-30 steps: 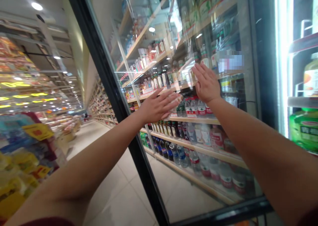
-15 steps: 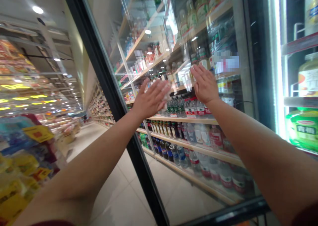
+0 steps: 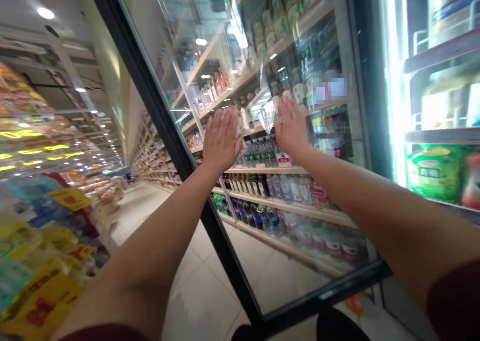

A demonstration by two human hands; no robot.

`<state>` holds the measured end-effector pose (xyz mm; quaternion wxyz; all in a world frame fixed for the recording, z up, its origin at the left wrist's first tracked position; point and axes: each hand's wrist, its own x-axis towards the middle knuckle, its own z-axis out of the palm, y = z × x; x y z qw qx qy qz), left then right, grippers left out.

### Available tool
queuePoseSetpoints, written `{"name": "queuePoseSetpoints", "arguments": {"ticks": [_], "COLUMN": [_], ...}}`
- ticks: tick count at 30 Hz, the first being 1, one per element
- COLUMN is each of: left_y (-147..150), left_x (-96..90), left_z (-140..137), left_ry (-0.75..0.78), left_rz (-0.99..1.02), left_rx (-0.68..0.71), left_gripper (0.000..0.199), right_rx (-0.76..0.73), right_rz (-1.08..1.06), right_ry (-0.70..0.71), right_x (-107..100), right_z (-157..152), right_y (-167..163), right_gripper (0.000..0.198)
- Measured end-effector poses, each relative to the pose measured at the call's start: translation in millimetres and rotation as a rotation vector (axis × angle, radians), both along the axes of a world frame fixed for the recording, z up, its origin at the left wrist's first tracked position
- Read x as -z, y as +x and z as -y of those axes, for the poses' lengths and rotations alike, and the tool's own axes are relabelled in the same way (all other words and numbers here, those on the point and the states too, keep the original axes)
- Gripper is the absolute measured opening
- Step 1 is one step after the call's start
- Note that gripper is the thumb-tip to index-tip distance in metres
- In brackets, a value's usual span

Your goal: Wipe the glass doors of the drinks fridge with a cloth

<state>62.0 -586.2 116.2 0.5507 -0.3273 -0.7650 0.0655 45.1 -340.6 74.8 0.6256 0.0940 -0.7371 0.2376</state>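
Listing, against the glass door (image 3: 258, 193): our left hand (image 3: 220, 143), fingers flat over white cloth (image 3: 240, 129); our right hand (image 3: 293, 130), fingers extended, any hold unclear.

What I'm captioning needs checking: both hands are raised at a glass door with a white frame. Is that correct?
Not quite: the frame is black, not white, as the head view shows. The left hand and right hand are indeed raised at the glass door.

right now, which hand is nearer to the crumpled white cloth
Left. The left hand lies over the white cloth, which pokes out along its right side; the right hand is apart from it, farther right.
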Motion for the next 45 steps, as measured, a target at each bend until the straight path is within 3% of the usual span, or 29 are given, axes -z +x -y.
{"name": "queuePoseSetpoints", "arguments": {"ticks": [5,9,16,20,23,26,28,30,35,37,40,42,43,45], "left_y": [8,23,66,85,96,104,106,106,100,98,92,88,87,84], "left_x": [-0.3,-3.0,4.0,16.7,25.6,30.6,31.5,31.4,31.1,32.0,34.5,36.4,37.4,38.9], "left_z": [-3,3,17,16,6,-6,-10,-10,-6,-6,-6,-6,-5,-4], "left_ry": [-0.03,-0.068,-0.054,0.182,0.288,0.288,0.295,0.301,0.321,0.329,0.342,0.347,0.348,0.353], "left_rz": [0.062,0.07,-0.017,0.007,-0.008,-0.022,-0.011,0.001,0.003,0.018,0.03,0.018,0.01,0.002], "left_rx": [0.026,0.028,0.032,-0.011,-0.054,-0.089,-0.1,-0.096,-0.112,-0.124,-0.115,-0.114,-0.118,-0.124], "left_gripper": [0.081,0.078,0.091,0.093,0.08,0.078,0.079,0.079,0.078,0.078,0.078,0.077,0.076,0.075], "right_rx": [-0.272,-0.319,-0.377,-0.277,-0.255,-0.33,-0.388,-0.399,-0.338,-0.349,-0.405,-0.432,-0.43,-0.396], "right_rz": [-0.042,-0.067,-0.162,-0.113,-0.085,-0.078,-0.067,-0.067,-0.045,-0.036,-0.052,-0.054,-0.058,-0.074], "right_ry": [0.347,0.333,0.353,0.197,0.117,0.257,0.36,0.357,0.058,0.067,0.222,0.307,0.32,0.269], "right_x": [4,9,5,-4,24,80,106,109,78,96,152,177,179,163], "right_z": [69,103,88,56,32,19,16,17,34,46,59,63,62,60], "right_y": [42,60,74,71,68,74,79,78,60,59,66,68,67,58], "right_gripper": [0.07,0.064,0.067,0.068,0.063,0.057,0.05,0.044,0.049,0.051,0.049,0.046,0.045,0.046]}}
